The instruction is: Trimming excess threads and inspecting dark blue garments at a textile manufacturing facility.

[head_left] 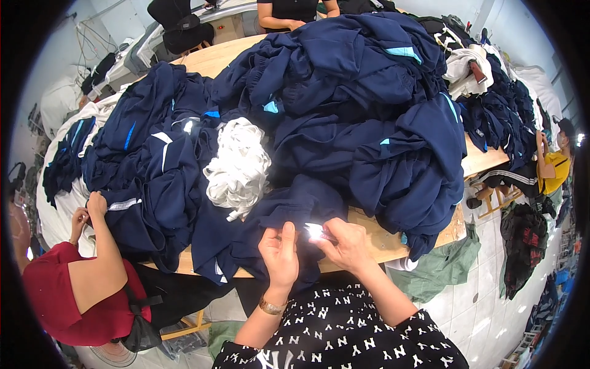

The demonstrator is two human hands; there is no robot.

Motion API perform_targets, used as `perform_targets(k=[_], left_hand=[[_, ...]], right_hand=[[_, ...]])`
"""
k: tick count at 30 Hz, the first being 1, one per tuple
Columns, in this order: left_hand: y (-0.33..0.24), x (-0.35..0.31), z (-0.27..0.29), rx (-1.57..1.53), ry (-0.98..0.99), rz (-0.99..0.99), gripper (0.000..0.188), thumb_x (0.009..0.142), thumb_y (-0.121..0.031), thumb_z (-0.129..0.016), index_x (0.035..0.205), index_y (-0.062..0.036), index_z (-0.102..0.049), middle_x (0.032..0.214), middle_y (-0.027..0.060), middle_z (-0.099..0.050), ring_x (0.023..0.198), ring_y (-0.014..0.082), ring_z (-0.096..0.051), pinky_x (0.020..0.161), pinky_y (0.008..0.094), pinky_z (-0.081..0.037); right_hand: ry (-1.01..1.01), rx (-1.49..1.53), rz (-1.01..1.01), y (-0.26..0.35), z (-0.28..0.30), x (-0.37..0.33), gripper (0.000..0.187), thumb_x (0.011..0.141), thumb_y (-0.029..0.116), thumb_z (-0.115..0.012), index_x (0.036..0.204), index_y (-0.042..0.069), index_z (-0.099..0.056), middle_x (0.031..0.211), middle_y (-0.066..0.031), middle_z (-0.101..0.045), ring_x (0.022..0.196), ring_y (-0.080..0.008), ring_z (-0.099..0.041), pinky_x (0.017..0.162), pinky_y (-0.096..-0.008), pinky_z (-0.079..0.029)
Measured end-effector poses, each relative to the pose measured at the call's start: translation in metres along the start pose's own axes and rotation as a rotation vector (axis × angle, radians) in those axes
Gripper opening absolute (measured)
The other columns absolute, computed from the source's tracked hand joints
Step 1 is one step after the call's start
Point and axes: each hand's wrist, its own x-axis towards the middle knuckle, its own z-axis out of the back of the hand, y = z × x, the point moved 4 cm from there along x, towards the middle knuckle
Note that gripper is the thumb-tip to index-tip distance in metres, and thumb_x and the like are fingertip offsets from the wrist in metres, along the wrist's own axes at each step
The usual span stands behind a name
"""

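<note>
In the head view, the only one I have, I see the left hand point(279, 251) upright near the close edge of the wooden table point(384, 237), thumb raised and fingers curled in; I cannot tell from here whether it pinches any cloth. The right hand point(347, 245) is closed around a small shiny tool point(315, 232) — glare blurs its shape for me, though a pointed end shows toward the left hand. Behind both, a dark navy garment point(289, 203) lies spread at the near side of the table, partly drooping over the edge.

Just beyond it and to the left, I make out a bundle of looped white strips point(238, 166) resting among the navy cloth. A big heap of navy garments point(344, 67) with light blue patches fills the table's far side. At the left, a person in red point(55, 295) has both hands up beside the cloth; a person in yellow point(555, 172) is at the far right — and green fabric point(442, 264) lies on the tiled floor point(485, 307) below
</note>
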Motion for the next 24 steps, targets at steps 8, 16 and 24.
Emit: perform_targets(k=[8,16,24], left_hand=[[-0.008,-0.001,-0.004,0.168,0.003,-0.051,0.010,0.092,-0.009,-0.056,0.090,0.0002,-0.056,0.081,-0.0001,-0.058,0.067,0.0019,-0.047,0.058,0.0165,-0.036],[-0.011,0.000,-0.009,0.249,0.031,-0.079,0.009,0.094,-0.010,-0.052,0.095,-0.0013,-0.056,0.080,-0.0020,-0.057,0.063,0.0007,-0.045,0.055,0.0163,-0.036],[-0.006,0.006,-0.010,-0.262,0.042,0.188,0.021,0.098,-0.018,-0.045,0.106,-0.0014,-0.055,0.103,0.0085,-0.062,0.093,0.0167,-0.061,0.084,0.0326,-0.050]], right_hand=[[0.041,-0.036,0.047,0.003,0.001,0.006,0.037,0.076,0.039,-0.071,0.070,0.007,-0.052,0.059,-0.0046,-0.052,0.047,-0.0227,-0.053,0.045,-0.0310,-0.040],[0.055,-0.102,0.060,0.002,0.006,0.007,0.032,0.074,0.031,-0.074,0.072,0.005,-0.055,0.059,-0.0067,-0.053,0.049,-0.0240,-0.055,0.047,-0.0315,-0.040],[0.002,-0.052,0.000,-0.001,0.006,0.002,0.034,0.076,0.034,-0.072,0.071,0.007,-0.053,0.059,-0.0051,-0.052,0.048,-0.0233,-0.053,0.045,-0.0310,-0.040]])
